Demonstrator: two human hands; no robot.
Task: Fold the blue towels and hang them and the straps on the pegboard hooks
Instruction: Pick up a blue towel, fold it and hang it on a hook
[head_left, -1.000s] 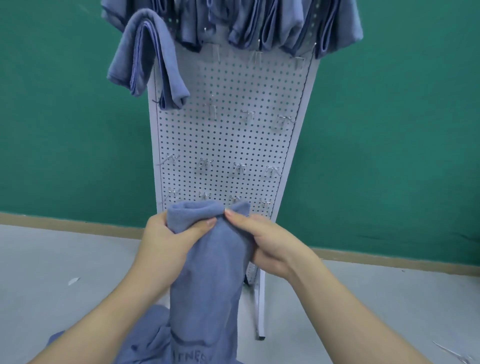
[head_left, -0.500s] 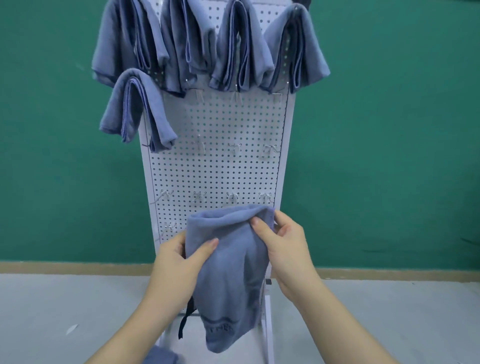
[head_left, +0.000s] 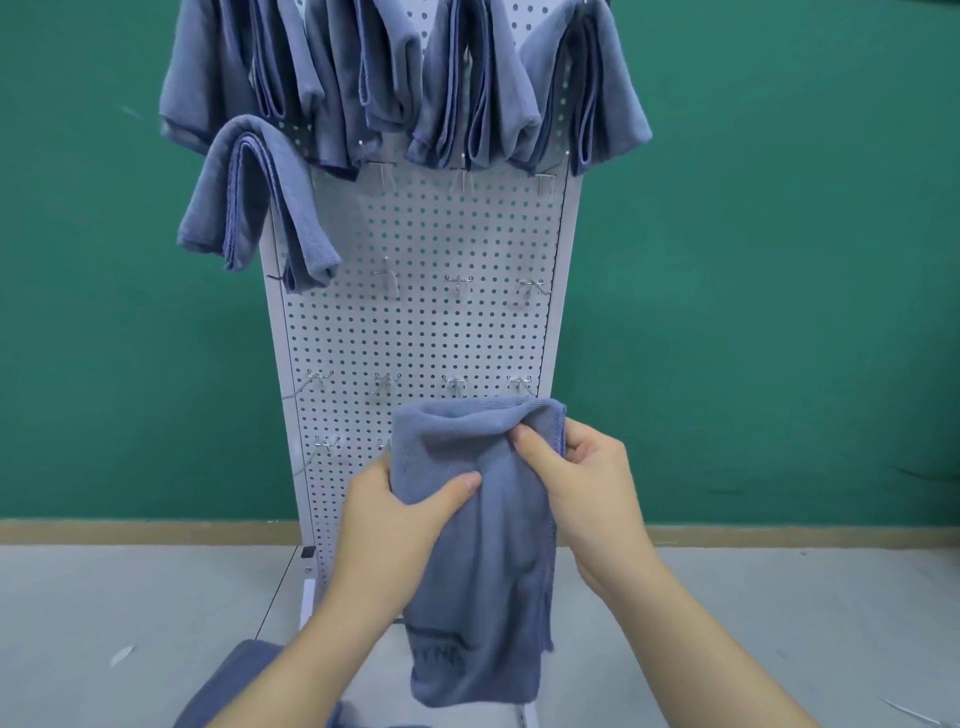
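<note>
We count two hands in view, both on one folded blue towel (head_left: 478, 561). Our left hand (head_left: 387, 519) grips the towel's left edge, thumb across the front of the cloth and fingers hidden behind it. Our right hand (head_left: 582, 493) pinches the upper right corner, thumb on the front near the fold.

The towel hangs in front of the lower part of the white pegboard (head_left: 415, 332). Its long axis runs vertically: the folded edge points up and lies roughly level, and the free end points down toward the grey floor (head_left: 104, 597).

On the pegboard we count four folded towels (head_left: 395, 78) draped side by side along the top row, though their upper parts are cut off by the frame. A fifth towel (head_left: 254, 202) hangs one row lower at the left edge. Bare metal hooks (head_left: 457, 283) number about a dozen below the towels; some are too small to count with certainty. More blue cloth (head_left: 234, 680) lies on the floor at the lower left.

Compared with half a second ago, the towel's top fold sits flatter and wider, the right thumb has moved onto the front of the cloth, and the board fills more of the view. One second ago, the towel's lower end trailed out of view below; it now hangs free.
</note>
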